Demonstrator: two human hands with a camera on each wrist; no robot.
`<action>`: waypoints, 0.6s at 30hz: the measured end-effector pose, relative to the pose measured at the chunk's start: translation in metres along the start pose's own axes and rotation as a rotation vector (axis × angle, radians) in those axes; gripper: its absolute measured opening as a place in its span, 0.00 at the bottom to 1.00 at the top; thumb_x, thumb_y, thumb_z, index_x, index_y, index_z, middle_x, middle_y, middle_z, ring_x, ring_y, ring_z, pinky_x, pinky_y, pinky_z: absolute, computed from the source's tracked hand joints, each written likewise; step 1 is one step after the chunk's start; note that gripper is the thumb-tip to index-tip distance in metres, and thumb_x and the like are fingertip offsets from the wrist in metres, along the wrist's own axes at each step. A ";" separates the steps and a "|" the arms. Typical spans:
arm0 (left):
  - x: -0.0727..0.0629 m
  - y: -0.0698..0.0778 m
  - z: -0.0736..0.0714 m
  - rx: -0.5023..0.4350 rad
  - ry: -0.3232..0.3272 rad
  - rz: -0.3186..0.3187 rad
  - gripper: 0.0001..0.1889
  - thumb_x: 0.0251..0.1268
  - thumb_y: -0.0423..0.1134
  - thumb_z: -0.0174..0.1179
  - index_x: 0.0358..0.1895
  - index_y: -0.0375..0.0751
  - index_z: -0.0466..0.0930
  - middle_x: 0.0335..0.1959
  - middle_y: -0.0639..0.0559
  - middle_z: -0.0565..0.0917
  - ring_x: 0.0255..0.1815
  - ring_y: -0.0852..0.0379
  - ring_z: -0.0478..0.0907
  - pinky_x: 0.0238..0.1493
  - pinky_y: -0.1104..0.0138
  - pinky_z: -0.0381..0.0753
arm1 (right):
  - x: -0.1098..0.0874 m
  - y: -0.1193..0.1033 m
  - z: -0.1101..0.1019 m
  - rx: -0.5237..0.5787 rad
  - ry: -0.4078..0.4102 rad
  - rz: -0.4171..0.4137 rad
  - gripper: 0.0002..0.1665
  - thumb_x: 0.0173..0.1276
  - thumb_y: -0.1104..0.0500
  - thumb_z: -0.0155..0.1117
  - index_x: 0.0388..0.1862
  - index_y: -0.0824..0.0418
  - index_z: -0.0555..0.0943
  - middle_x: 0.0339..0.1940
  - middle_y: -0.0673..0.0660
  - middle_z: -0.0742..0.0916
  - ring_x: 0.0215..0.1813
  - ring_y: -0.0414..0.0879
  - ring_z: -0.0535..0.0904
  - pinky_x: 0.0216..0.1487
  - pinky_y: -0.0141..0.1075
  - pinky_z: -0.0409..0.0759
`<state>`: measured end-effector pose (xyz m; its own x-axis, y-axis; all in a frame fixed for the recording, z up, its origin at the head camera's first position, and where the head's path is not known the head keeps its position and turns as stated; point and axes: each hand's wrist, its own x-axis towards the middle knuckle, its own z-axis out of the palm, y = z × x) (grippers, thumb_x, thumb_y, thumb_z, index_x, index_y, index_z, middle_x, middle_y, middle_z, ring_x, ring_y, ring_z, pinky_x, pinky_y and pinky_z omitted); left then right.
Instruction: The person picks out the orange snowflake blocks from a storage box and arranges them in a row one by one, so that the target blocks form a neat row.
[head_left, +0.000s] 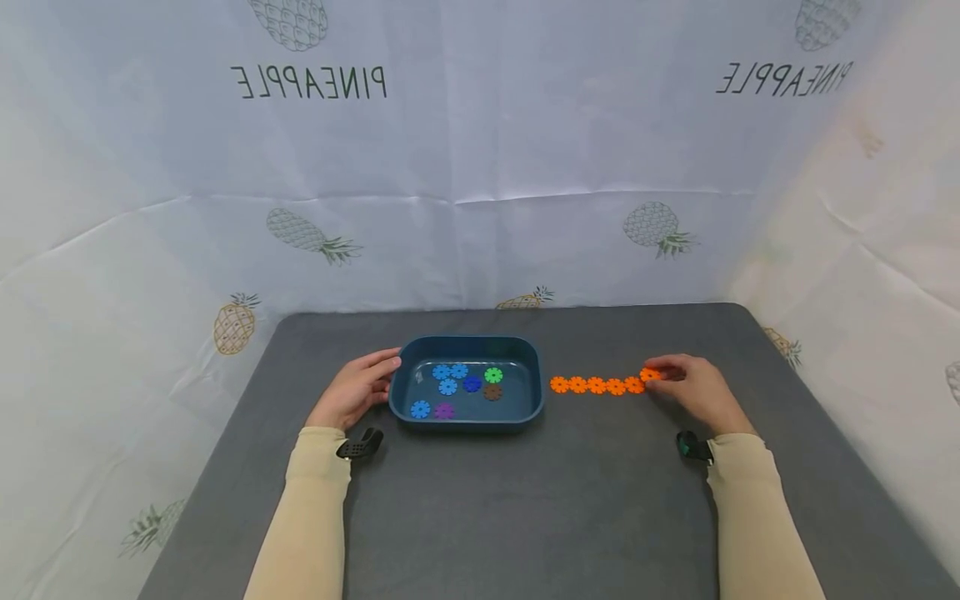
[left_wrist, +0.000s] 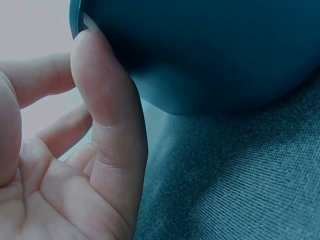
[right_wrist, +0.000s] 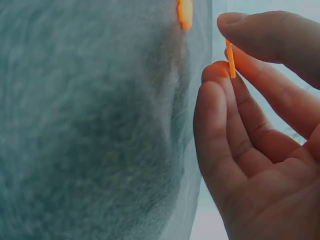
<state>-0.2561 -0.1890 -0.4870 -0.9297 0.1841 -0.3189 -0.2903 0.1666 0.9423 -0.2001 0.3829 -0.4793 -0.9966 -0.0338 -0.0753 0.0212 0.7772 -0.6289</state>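
Observation:
A dark blue tray (head_left: 468, 426) stands on the table, left of the middle. At its left end my left hand (head_left: 358, 390) grips the rim; the left wrist view shows a fingertip at the edge of the tray (left_wrist: 210, 60). To the tray's right runs a row of several orange notched discs (head_left: 596, 385). My right hand (head_left: 701, 390) pinches an orange notched disc (head_left: 649, 375) at the row's right end, where it overlaps the last one. Edge-on in the right wrist view, this thin disc (right_wrist: 231, 64) sits between thumb and fingertips.
Inside the tray lie several light blue discs (head_left: 447, 387), a dark blue disc (head_left: 472, 384), a green disc (head_left: 492, 375), a brown disc (head_left: 492, 392) and a purple disc (head_left: 444, 411). The grey table (head_left: 525, 517) ends at a white pineapple-print cloth (head_left: 480, 250) behind and at both sides.

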 end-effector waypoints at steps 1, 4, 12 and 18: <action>0.000 0.000 -0.001 -0.002 0.002 -0.003 0.35 0.80 0.56 0.64 0.82 0.45 0.69 0.54 0.50 0.83 0.41 0.58 0.81 0.44 0.69 0.87 | 0.000 0.001 0.000 -0.007 -0.002 0.003 0.28 0.77 0.50 0.73 0.70 0.60 0.83 0.66 0.69 0.85 0.62 0.64 0.82 0.60 0.62 0.83; -0.001 -0.001 -0.002 -0.004 0.002 -0.013 0.35 0.80 0.56 0.64 0.82 0.45 0.69 0.53 0.50 0.82 0.41 0.58 0.81 0.44 0.69 0.87 | 0.000 0.002 0.001 -0.023 -0.006 0.019 0.27 0.76 0.51 0.74 0.69 0.61 0.84 0.65 0.70 0.84 0.61 0.64 0.82 0.60 0.62 0.82; -0.002 0.000 -0.004 -0.013 -0.001 -0.014 0.35 0.80 0.56 0.64 0.82 0.46 0.70 0.51 0.51 0.83 0.40 0.58 0.81 0.43 0.69 0.87 | 0.002 0.005 0.005 -0.058 -0.011 0.041 0.25 0.76 0.54 0.73 0.68 0.62 0.85 0.65 0.71 0.83 0.60 0.65 0.82 0.59 0.62 0.82; -0.003 0.002 -0.002 -0.021 0.000 -0.005 0.33 0.81 0.53 0.64 0.81 0.44 0.71 0.53 0.51 0.83 0.40 0.58 0.81 0.42 0.69 0.86 | 0.003 0.001 0.005 -0.074 -0.018 0.055 0.25 0.76 0.55 0.73 0.68 0.63 0.84 0.64 0.72 0.83 0.60 0.65 0.82 0.60 0.62 0.83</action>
<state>-0.2540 -0.1917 -0.4841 -0.9282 0.1834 -0.3238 -0.2998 0.1472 0.9426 -0.2027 0.3803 -0.4843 -0.9925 -0.0007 -0.1220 0.0689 0.8222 -0.5650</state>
